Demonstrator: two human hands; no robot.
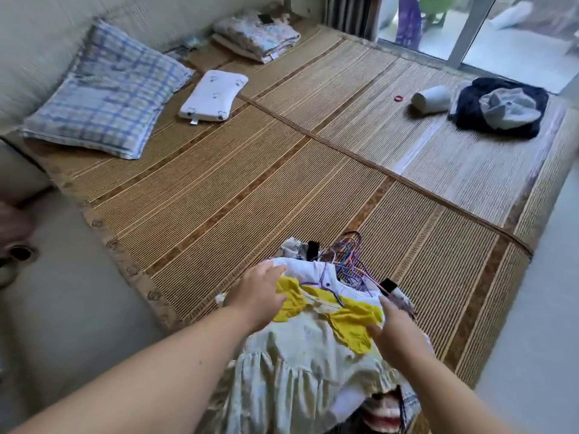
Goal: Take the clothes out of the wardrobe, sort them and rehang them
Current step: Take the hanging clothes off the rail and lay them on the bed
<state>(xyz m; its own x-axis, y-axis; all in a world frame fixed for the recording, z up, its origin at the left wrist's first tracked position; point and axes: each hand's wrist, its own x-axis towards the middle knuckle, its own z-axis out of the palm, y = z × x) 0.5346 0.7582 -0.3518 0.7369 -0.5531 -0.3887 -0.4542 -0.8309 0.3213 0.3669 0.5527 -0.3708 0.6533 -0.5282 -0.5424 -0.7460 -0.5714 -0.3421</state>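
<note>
- A pale green gathered dress with a yellow collar [313, 355] is lying on top of a clothes pile at the near edge of a bed's striped tan bamboo mat [250, 183].
- Thin coloured wire hangers [347, 258] are sticking out at the pile's far end.
- The left hand [260, 296] is resting on the collar, its grip apart, fingers flat.
- The right hand [394, 330] is pressing the collar's other side, its grip also apart.

9 o'clock edge: blurred shape [12, 220], unidentifiable | 6 o'clock: clothes pile [300, 355] cut off by frame | hangers [347, 255]: tangled, count unreadable
</note>
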